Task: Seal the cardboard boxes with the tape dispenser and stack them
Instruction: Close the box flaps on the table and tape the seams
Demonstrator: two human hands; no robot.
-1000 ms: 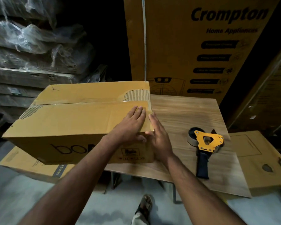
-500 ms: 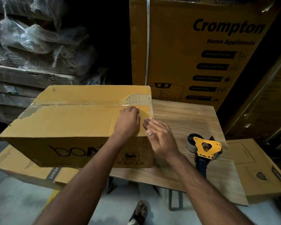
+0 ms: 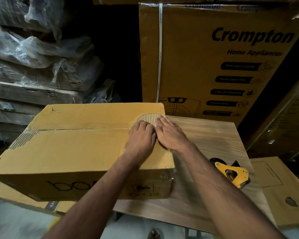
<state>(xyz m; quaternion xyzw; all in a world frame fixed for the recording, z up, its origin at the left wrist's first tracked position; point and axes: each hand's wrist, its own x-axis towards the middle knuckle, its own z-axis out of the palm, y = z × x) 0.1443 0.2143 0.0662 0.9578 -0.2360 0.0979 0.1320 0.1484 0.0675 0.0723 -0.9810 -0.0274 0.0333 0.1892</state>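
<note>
Stretching across the left of the view, plastic-wrapped bundles (image 3: 33, 54) sat stacked in the dark behind a cardboard box (image 3: 72, 149) that lay on the wooden table (image 3: 205, 135), its left part overhanging the table edge — its two top flaps were closed along a centre seam. Near the seam's right end the left hand (image 3: 141, 137) pressed down on the lid, fingers curled under somewhat, gripping nothing, and the right hand (image 3: 169, 133) lay flat just beside it, touching it, fingers straight over a torn corrugated patch. Further right, the yellow tape dispenser (image 3: 231, 173) rested on the table, apart from both hands. Behind stood a tall Crompton carton (image 3: 214, 57) — and at far right another flat carton (image 3: 280, 190) sat lower down.
</note>
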